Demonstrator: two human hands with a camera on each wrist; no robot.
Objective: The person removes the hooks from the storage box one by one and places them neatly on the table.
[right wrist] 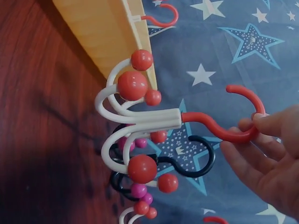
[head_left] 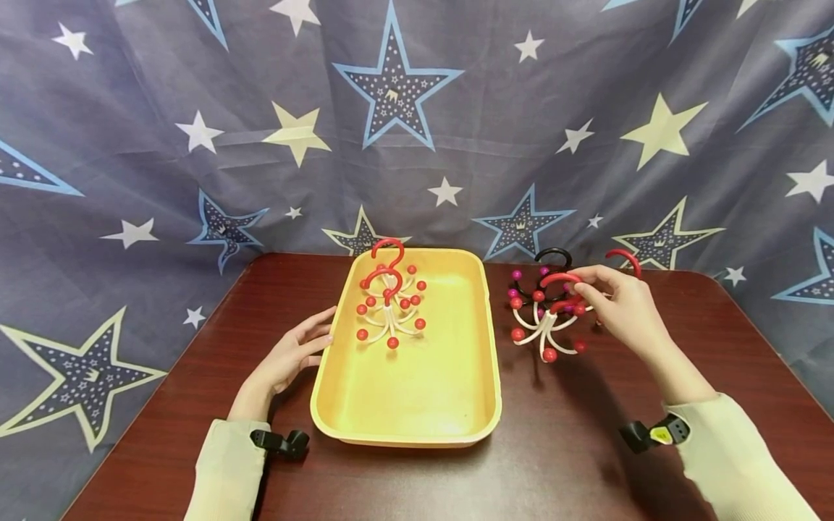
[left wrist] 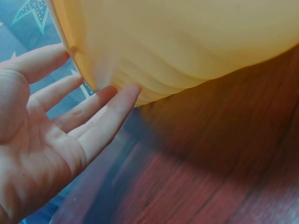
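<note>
Cream sleeves (head_left: 736, 456) frame a red-hooked hanger (right wrist: 159, 120) held by its hook in the pinching right hand (head_left: 619, 307), right of the yellow tray (head_left: 430, 391); a swing could snag it on the black hanger (right wrist: 187, 174) behind, while the left hand (head_left: 289, 358), fingers extended against the tray, might nudge it askew. Glossy red balls tip curved white arms above the wood-grained table (head_left: 554, 470).

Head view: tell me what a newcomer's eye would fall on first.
Probably the big yellow tray on the brown table, with two red-and-white hangers inside. Next comes another hanger, held by its red hook to the tray's right. The star-patterned curtain behind also stands out.
</note>
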